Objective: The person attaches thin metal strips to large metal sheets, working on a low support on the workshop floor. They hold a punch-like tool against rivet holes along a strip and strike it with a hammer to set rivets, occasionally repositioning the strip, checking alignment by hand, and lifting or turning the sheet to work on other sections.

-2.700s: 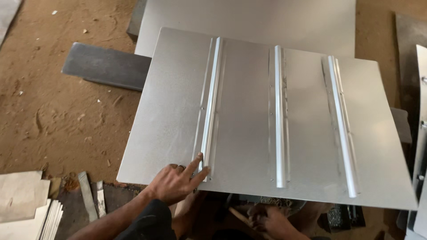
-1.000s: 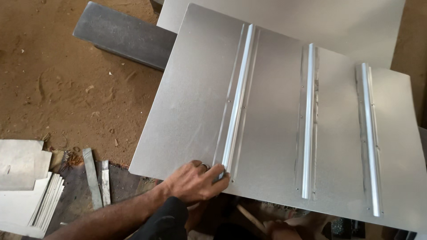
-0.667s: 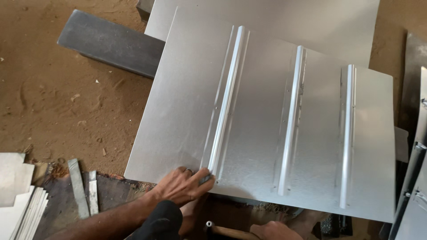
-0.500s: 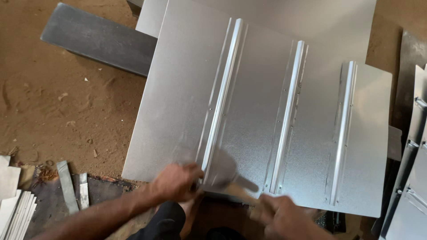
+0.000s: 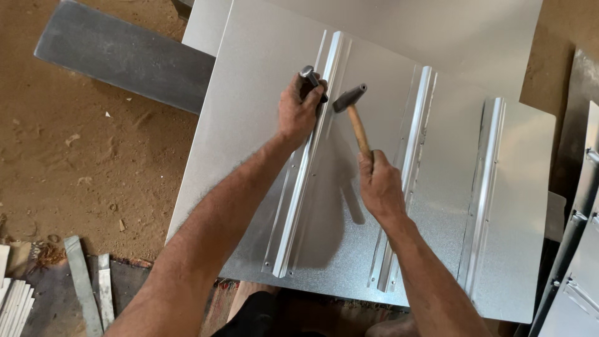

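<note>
A large galvanised metal sheet (image 5: 249, 125) lies flat in front of me, with three raised ribs running away from me. My left hand (image 5: 299, 112) grips a short steel punch (image 5: 308, 74), held upright on the left rib (image 5: 299, 187). My right hand (image 5: 379, 184) holds a hammer (image 5: 352, 109) by its wooden handle. The hammer's steel head hangs just right of the punch, a little above the sheet. The middle rib (image 5: 405, 175) and right rib (image 5: 483, 200) are untouched.
A second bare metal sheet (image 5: 437, 31) lies under the far edge. A dark grey plank (image 5: 125, 59) rests on the sandy ground at the far left. Narrow metal strips (image 5: 84, 284) and stacked white sheets (image 5: 12, 306) sit near left; more metal panels (image 5: 580, 237) stand at right.
My left hand left the sheet's near edge, reached forward and set a punch on the left rib. My right hand came up from below with the hammer.
</note>
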